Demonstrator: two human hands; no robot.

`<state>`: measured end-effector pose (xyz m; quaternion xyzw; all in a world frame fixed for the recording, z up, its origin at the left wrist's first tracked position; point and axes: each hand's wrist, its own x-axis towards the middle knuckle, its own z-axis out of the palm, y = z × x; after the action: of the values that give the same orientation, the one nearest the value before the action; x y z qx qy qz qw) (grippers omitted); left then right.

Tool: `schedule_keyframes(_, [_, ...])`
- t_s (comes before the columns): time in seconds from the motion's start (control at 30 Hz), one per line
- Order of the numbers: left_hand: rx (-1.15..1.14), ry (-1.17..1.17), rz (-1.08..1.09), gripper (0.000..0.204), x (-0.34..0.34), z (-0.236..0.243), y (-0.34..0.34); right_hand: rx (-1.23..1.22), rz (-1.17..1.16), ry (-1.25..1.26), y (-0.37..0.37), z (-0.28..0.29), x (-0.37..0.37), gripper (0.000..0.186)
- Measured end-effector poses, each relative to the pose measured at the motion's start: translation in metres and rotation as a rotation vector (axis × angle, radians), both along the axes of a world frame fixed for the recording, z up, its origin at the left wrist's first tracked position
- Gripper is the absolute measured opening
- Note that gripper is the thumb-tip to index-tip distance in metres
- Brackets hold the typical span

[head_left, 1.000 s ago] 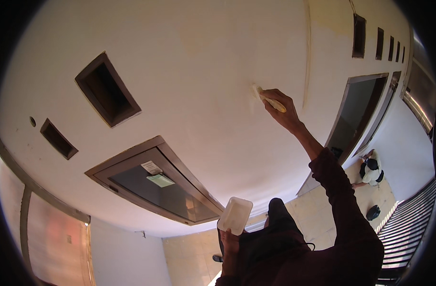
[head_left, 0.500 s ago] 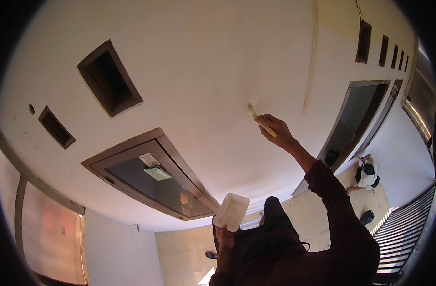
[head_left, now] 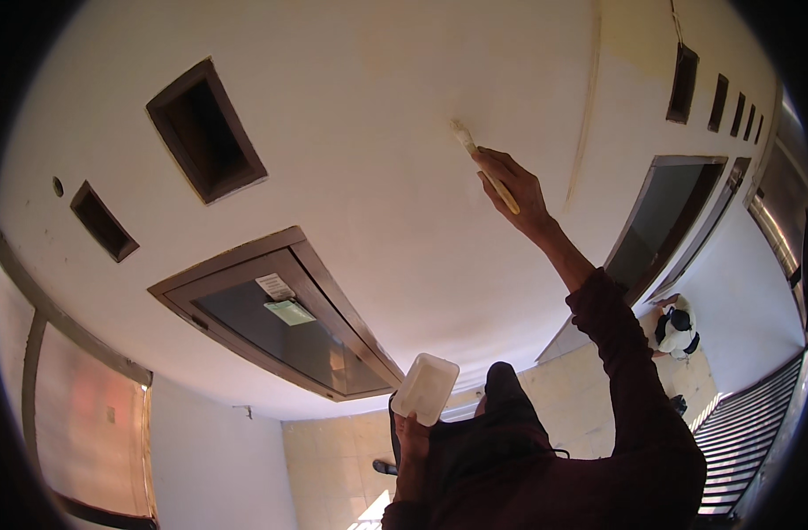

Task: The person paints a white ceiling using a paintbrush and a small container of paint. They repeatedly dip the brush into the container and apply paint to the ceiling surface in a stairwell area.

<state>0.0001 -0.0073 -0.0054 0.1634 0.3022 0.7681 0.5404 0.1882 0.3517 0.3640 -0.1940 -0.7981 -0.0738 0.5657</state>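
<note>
My right hand (head_left: 517, 190) is closed around the yellowish handle of a paintbrush (head_left: 494, 179). The pale bristles touch or hover just off the cream wall (head_left: 377, 159); which of the two I cannot tell. Lower down, near my lap, my left hand (head_left: 412, 439) grips a shallow white plastic tray (head_left: 428, 389) by its near end. A whitish layer seems to cover the tray's inside, though its depth is hard to make out. Yellowish patches and a vertical streak show on the wall right of the brush.
Left of the tray is a brown-framed window (head_left: 280, 309) with papers on its glass. Dark vent openings (head_left: 207, 130) pierce the wall. A doorway (head_left: 660, 221) lies to the right. Below on the tiled floor (head_left: 333, 459), another person (head_left: 678, 327) crouches near a striped metal grille (head_left: 748, 450).
My right hand has moved the brush upward along the wall. The left hand and tray have stayed nearly in place, and the view has shifted slightly.
</note>
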Motion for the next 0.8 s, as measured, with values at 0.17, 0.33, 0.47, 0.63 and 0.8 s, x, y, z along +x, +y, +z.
schedule_keyframes(0.17, [0.007, -0.006, 0.002, 0.052, -0.003, -0.008, -0.001, -0.192, -0.005, -0.196, -0.010, -0.087, 0.001, 0.031])
schedule_keyframes(0.33, [0.000, -0.007, 0.000, 0.052, -0.005, -0.009, -0.001, -0.329, -0.052, -0.301, 0.001, -0.090, 0.012, 0.024])
schedule_keyframes(0.47, [0.010, -0.013, 0.002, 0.053, -0.004, -0.007, -0.003, -0.210, -0.039, -0.075, 0.017, -0.037, 0.026, 0.024])
schedule_keyframes(0.63, [0.006, -0.024, 0.001, 0.053, -0.002, -0.005, -0.002, 0.022, -0.006, 0.109, 0.016, -0.005, 0.029, 0.032])
schedule_keyframes(0.8, [0.004, -0.005, -0.009, 0.054, -0.001, -0.002, 0.001, -0.102, -0.042, -0.031, 0.005, -0.067, 0.032, 0.036])
